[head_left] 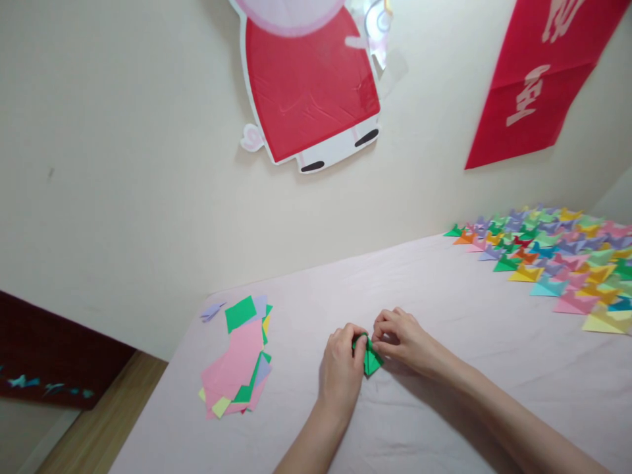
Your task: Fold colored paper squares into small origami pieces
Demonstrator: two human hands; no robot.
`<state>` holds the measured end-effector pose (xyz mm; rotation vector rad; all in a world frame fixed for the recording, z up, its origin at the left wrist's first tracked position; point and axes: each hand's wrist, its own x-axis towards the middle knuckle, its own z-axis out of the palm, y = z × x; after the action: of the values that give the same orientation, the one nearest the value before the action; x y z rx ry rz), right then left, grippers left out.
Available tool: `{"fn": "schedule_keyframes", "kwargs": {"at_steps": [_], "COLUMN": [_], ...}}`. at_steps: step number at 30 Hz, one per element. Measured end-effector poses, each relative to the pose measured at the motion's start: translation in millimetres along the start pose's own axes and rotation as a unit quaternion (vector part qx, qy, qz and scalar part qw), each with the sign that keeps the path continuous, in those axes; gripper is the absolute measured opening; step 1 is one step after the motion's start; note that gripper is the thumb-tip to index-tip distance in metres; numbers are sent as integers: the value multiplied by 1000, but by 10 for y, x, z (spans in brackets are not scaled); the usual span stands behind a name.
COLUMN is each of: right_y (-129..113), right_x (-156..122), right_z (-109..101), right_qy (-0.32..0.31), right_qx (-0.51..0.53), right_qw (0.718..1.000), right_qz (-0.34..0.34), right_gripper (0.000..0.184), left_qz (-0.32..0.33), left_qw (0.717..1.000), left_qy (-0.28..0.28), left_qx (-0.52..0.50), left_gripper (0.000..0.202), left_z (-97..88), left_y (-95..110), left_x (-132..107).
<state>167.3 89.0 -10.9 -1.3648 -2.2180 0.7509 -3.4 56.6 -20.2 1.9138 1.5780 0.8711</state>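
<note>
A small piece of folded green paper [372, 362] lies on the pale cloth surface [316, 428] between my two hands, a crease line running down it. My left hand [345, 355] grips its left side, thumb on top and fingers curled around the edge. On the other side, my right hand [399, 336] is closed in a pinch at the paper's upper right edge. Its fingertips partly hide what they hold, but they meet the green paper there.
Loose paper sheets [234, 365] in pink, green, purple and yellow lie in a pile to the left. A folded purple paper piece [212, 311] rests beyond them. Rows of colourful folded paper figures [548, 263] stand at the right. The wall [148, 164] borders the far edge.
</note>
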Motion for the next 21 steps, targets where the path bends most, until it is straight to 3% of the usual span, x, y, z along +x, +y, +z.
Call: {"fn": "schedule_keyframes", "kwargs": {"at_steps": [11, 16, 21], "right_y": [-53, -32, -33], "right_x": [-6, -1, -10], "right_z": [82, 101, 93], "right_qy": [38, 43, 46], "right_qx": [-28, -24, -22], "right_qw": [999, 998, 998], "right_qz": [-22, -25, -28], "right_gripper": [8, 7, 9], "left_qz": [12, 51, 57], "left_qw": [997, 997, 997], "left_qy": [-45, -48, -34], "left_qx": [-62, -39, -36], "left_gripper": [21, 2, 14], "left_z": [-118, -145, -105], "left_y": [46, 40, 19], "left_x": [51, 85, 81]}}
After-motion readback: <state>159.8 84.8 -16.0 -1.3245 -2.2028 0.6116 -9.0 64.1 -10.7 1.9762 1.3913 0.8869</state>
